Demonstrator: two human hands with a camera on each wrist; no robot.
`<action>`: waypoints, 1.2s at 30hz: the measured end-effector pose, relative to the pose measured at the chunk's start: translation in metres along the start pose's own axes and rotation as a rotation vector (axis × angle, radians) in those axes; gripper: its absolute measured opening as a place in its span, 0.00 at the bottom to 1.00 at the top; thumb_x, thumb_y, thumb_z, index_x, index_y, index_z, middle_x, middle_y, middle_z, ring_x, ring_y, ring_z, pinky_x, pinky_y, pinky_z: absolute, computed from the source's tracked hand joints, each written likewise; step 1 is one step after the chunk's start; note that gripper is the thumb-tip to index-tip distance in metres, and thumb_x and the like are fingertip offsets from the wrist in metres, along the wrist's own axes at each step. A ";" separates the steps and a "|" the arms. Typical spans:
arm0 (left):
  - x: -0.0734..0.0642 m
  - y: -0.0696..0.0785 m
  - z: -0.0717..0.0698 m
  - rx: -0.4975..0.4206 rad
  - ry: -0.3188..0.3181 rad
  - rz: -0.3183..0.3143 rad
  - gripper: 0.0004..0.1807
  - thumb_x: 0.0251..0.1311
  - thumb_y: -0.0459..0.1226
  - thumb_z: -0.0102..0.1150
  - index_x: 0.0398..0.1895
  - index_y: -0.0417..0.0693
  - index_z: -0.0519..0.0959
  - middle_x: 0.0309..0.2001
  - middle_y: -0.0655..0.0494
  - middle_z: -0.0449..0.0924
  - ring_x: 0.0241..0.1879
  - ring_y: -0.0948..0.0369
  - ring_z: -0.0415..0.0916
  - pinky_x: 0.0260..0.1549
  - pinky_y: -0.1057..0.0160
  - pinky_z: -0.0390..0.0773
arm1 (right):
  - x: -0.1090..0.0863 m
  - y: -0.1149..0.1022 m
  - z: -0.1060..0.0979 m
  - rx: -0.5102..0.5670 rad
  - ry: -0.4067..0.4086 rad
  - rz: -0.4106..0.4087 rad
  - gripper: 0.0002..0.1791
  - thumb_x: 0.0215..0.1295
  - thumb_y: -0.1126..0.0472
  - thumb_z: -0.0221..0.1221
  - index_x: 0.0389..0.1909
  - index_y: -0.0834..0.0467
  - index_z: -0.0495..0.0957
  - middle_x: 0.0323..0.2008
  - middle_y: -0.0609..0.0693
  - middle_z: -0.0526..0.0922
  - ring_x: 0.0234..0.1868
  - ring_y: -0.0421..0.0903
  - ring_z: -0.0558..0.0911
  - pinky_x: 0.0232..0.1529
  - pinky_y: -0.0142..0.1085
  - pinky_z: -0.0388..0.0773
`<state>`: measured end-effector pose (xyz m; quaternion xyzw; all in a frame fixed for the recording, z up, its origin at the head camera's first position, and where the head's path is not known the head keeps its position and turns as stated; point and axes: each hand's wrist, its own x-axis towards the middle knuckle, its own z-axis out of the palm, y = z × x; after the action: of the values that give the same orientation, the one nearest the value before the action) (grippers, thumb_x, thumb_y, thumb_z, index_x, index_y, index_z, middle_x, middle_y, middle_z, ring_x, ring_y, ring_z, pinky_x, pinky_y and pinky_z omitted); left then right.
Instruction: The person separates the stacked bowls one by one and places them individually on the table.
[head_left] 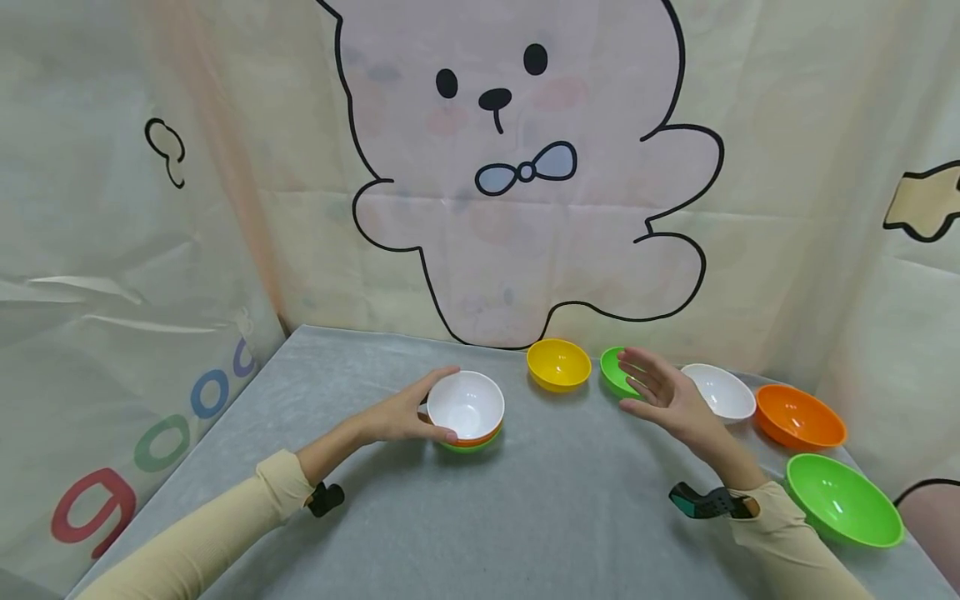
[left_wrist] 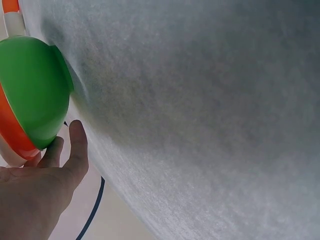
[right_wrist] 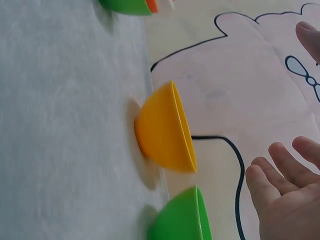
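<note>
My left hand [head_left: 408, 414] grips a small stack of nested bowls from its left side, thumb near the front and fingers round the back. On top is a white bowl [head_left: 465, 403], with an orange rim [head_left: 481, 439] just under it and a green bowl [head_left: 467, 449] lowest. The left wrist view shows the side of the green bowl [left_wrist: 35, 90] with fingers [left_wrist: 77, 150] beside it. My right hand [head_left: 672, 404] is raised with nothing in it, fingers spread. In the head view it partly covers a small green bowl [head_left: 611, 372]. A yellow bowl [head_left: 558, 365] stands left of that.
Right of the green bowl, a white bowl [head_left: 722, 393], an orange bowl [head_left: 799, 417] and a large green bowl [head_left: 843, 500] curve along the right side of the grey-covered table [head_left: 555, 517]. A printed curtain [head_left: 300, 208] hangs behind the table's back edge.
</note>
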<state>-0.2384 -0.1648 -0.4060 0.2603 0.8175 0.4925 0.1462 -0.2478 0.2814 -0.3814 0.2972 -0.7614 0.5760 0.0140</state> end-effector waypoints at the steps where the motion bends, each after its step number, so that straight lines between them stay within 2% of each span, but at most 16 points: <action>1: 0.000 -0.001 0.000 -0.002 -0.001 0.000 0.55 0.56 0.42 0.77 0.81 0.57 0.50 0.72 0.47 0.57 0.65 0.49 0.64 0.55 0.53 0.78 | 0.002 0.000 0.003 0.010 -0.004 -0.001 0.42 0.64 0.76 0.65 0.75 0.70 0.55 0.71 0.72 0.59 0.72 0.58 0.65 0.63 0.36 0.68; 9: 0.001 -0.001 0.001 0.005 0.003 -0.003 0.56 0.56 0.43 0.78 0.82 0.57 0.50 0.72 0.47 0.57 0.65 0.50 0.64 0.55 0.54 0.78 | 0.015 0.001 0.028 0.069 -0.056 -0.020 0.42 0.64 0.74 0.66 0.75 0.68 0.57 0.72 0.65 0.62 0.72 0.64 0.61 0.65 0.40 0.66; 16: 0.001 0.000 0.001 0.006 0.004 -0.002 0.55 0.56 0.43 0.77 0.81 0.58 0.50 0.72 0.47 0.57 0.65 0.50 0.64 0.55 0.53 0.78 | 0.022 -0.001 0.049 0.073 -0.085 -0.031 0.43 0.62 0.73 0.68 0.75 0.68 0.58 0.73 0.66 0.61 0.72 0.67 0.60 0.65 0.42 0.65; 23: -0.001 0.000 0.002 0.003 0.010 -0.006 0.55 0.56 0.42 0.77 0.81 0.58 0.51 0.72 0.46 0.57 0.65 0.50 0.64 0.54 0.54 0.78 | 0.026 -0.003 0.062 0.051 -0.124 -0.047 0.43 0.61 0.71 0.70 0.74 0.68 0.58 0.72 0.67 0.62 0.73 0.64 0.61 0.66 0.40 0.64; 30: -0.002 0.000 0.002 0.005 0.009 0.001 0.55 0.56 0.42 0.77 0.81 0.57 0.50 0.73 0.46 0.56 0.65 0.49 0.63 0.54 0.53 0.78 | 0.032 -0.013 0.072 0.012 -0.147 -0.030 0.46 0.60 0.67 0.73 0.75 0.66 0.58 0.73 0.65 0.62 0.73 0.58 0.63 0.66 0.40 0.65; 36: -0.001 -0.001 0.001 0.007 0.007 -0.006 0.56 0.56 0.43 0.77 0.82 0.58 0.50 0.73 0.46 0.56 0.65 0.49 0.64 0.55 0.53 0.78 | 0.041 -0.026 0.070 -0.014 -0.174 -0.045 0.47 0.61 0.67 0.72 0.77 0.63 0.57 0.73 0.61 0.63 0.73 0.58 0.62 0.68 0.43 0.63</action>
<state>-0.2373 -0.1644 -0.4073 0.2565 0.8206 0.4901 0.1438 -0.2470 0.1968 -0.3674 0.3632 -0.7567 0.5423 -0.0370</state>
